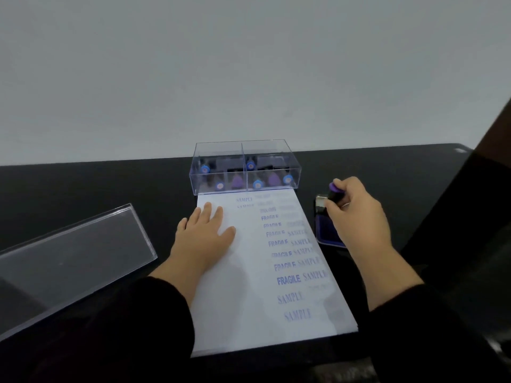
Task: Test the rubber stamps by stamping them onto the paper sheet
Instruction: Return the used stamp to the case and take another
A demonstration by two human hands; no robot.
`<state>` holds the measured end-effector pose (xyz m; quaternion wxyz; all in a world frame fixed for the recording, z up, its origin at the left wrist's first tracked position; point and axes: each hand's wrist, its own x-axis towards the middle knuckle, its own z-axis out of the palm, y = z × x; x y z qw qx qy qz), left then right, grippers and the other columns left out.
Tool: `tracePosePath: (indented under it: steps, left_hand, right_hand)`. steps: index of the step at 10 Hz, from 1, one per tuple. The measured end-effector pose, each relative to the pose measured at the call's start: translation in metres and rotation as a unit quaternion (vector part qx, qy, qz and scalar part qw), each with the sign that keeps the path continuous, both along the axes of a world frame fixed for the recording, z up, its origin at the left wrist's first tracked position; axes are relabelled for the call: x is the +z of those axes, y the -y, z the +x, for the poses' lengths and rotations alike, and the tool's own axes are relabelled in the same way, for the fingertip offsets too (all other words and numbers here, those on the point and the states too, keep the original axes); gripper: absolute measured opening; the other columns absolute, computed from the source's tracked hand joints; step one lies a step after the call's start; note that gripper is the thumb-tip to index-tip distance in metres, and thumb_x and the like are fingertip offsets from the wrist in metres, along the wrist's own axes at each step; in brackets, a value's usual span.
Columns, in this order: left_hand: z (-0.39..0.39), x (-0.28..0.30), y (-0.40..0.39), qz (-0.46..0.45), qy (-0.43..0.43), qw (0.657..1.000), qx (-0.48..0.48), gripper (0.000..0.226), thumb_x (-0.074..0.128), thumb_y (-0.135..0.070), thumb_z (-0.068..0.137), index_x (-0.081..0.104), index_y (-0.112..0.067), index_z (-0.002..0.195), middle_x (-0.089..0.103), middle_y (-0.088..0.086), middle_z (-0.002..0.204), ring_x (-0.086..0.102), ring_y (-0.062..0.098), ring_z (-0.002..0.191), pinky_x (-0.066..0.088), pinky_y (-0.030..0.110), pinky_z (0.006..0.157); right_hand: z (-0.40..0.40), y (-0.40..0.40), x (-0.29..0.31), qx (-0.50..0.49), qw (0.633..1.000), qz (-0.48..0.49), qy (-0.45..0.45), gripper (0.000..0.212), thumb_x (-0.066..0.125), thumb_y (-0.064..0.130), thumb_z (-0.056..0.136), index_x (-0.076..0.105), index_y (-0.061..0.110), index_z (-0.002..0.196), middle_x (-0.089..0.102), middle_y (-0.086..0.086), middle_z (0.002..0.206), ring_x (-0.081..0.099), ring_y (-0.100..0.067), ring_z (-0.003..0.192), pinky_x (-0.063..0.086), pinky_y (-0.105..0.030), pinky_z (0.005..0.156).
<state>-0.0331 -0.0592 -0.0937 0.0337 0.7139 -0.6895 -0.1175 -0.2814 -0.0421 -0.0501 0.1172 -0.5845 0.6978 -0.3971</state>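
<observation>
A white paper sheet (249, 294) lies on the black table, printed with columns of blue FRAGILE and SAMPLE marks on its right half. My left hand (206, 234) lies flat on the sheet's upper left part, fingers straight. To the right of the sheet, my right hand (356, 214) grips a rubber stamp with a purple knob (334, 189), holding it over the far end of a dark ink pad (329, 236). I cannot tell whether the stamp touches the pad.
A clear two-compartment box (243, 150) with several more stamps stands at the sheet's far edge. Its clear lid (69, 258) lies on the table (110, 186) at the left. A grey wall rises behind the table.
</observation>
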Motion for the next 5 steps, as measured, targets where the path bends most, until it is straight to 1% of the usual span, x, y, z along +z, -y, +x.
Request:
tracePosePath:
  steps: [1, 2, 3, 4, 5]
  left_hand:
    - [0.001, -0.001, 0.0, 0.0, 0.0, 1.0, -0.003, 0.061, 0.023, -0.05, 0.099, 0.005, -0.028, 0.153, -0.008, -0.004, 0.16, -0.006, 0.015, 0.147, -0.003, 0.037, 0.118]
    - [0.0, -0.001, -0.001, 0.002, -0.001, 1.0, -0.005, 0.061, 0.023, -0.05, 0.099, 0.004, -0.028, 0.153, -0.008, -0.005, 0.16, -0.007, 0.014, 0.147, -0.003, 0.037, 0.118]
    - [-0.001, 0.0, -0.001, 0.006, -0.001, 1.0, -0.005, 0.061, 0.023, -0.05, 0.099, 0.004, -0.028, 0.153, -0.009, -0.005, 0.16, -0.007, 0.014, 0.147, -0.004, 0.037, 0.118]
    - [-0.001, 0.0, 0.0, 0.005, -0.006, 1.0, -0.004, 0.061, 0.023, -0.05, 0.099, 0.004, -0.028, 0.153, -0.009, -0.005, 0.16, -0.007, 0.014, 0.147, -0.004, 0.037, 0.118]
    - [-0.001, 0.0, -0.001, 0.005, -0.007, 1.0, -0.005, 0.061, 0.023, -0.05, 0.099, 0.004, -0.028, 0.153, -0.008, -0.005, 0.16, -0.007, 0.014, 0.147, -0.004, 0.037, 0.118]
  right_hand:
    - [-0.011, -0.011, -0.005, -0.025, 0.999, 0.019, -0.045, 0.024, 0.057, 0.024, 0.091, 0.05, 0.028, 0.114, 0.062, -0.002, 0.098, 0.058, -0.021, 0.085, 0.044, -0.03, 0.065]
    - [-0.014, -0.019, -0.007, -0.028, 0.997, 0.023, -0.067, 0.024, 0.056, 0.024, 0.092, 0.05, 0.025, 0.115, 0.06, -0.001, 0.1, 0.055, -0.019, 0.083, 0.041, -0.028, 0.063]
    - [-0.011, -0.024, -0.01, -0.035, 0.995, 0.031, -0.085, 0.02, 0.056, 0.022, 0.092, 0.05, 0.022, 0.111, 0.055, 0.0, 0.092, 0.049, -0.019, 0.076, 0.036, -0.028, 0.059]
    - [-0.007, -0.025, -0.013, -0.046, 0.996, 0.032, -0.075, 0.018, 0.056, 0.02, 0.092, 0.05, 0.021, 0.109, 0.049, 0.004, 0.083, 0.048, -0.021, 0.072, 0.036, -0.029, 0.057]
    - [-0.005, -0.025, -0.014, -0.052, 0.996, 0.03, -0.071, 0.016, 0.054, 0.018, 0.092, 0.049, 0.022, 0.107, 0.046, 0.005, 0.082, 0.048, -0.021, 0.072, 0.038, -0.03, 0.056]
